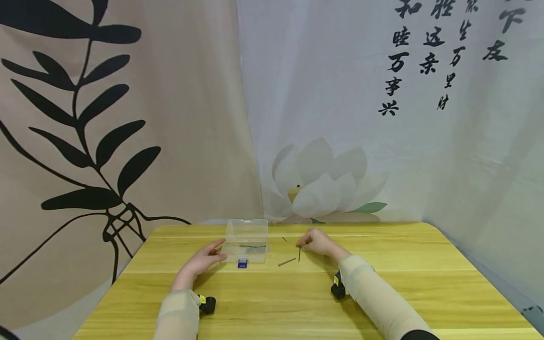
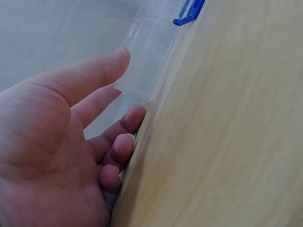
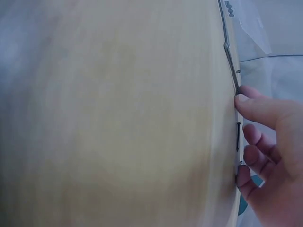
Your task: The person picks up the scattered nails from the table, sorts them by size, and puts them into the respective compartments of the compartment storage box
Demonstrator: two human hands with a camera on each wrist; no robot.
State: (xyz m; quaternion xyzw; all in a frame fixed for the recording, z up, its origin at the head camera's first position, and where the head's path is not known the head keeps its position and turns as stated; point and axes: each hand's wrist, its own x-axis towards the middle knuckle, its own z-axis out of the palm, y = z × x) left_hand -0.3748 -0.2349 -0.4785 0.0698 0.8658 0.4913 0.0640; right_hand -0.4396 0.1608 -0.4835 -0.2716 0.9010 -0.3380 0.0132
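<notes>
A clear plastic box (image 1: pixel 244 257) stands on the table with its lid (image 1: pixel 247 230) raised at the back and a blue latch (image 1: pixel 242 263) at its front. My left hand (image 1: pixel 199 265) touches the box's left side, thumb and forefinger spread and straight, the other fingers loosely bent. Between thumb and forefinger, my right hand (image 1: pixel 318 242) pinches the upper end of a thin dark nail (image 1: pixel 299 255), which points down toward the table. Left of it, another nail (image 1: pixel 287 262) lies on the wood. A long dark piece (image 1: pixel 253 246) shows inside the box; its kind is unclear.
A smaller dark nail (image 1: pixel 284 239) lies behind the pinched one, near the box's right side. The wooden table (image 1: pixel 272 302) ends at a printed cloth backdrop (image 1: pixel 204 118). Black wrist cameras (image 1: pixel 208 305) sit at both sleeves.
</notes>
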